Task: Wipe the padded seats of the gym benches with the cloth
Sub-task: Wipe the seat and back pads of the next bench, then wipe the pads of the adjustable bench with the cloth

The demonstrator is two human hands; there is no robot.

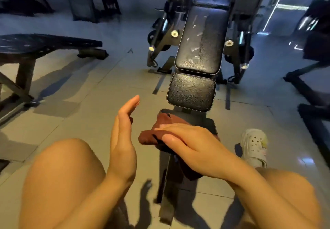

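Observation:
A black adjustable bench stands ahead of me, with a square padded seat [192, 91] and a long scuffed back pad [202, 39] beyond it. A dark red cloth [161, 127] lies bunched on the bench's black frame [192, 119] just in front of the seat. My right hand [189, 144] rests flat on the cloth with straight fingers, the thumb along its near edge. My left hand [123, 139] hovers edge-up to the left of the cloth, fingers straight, holding nothing and touching nothing.
A second black flat bench [44, 43] stands at the left. Machine arms with pale knobs [161, 37] flank the back pad. More dark equipment [314, 50] sits at the right. My knees fill the bottom corners and my white shoe [254, 146] is on the tiled floor.

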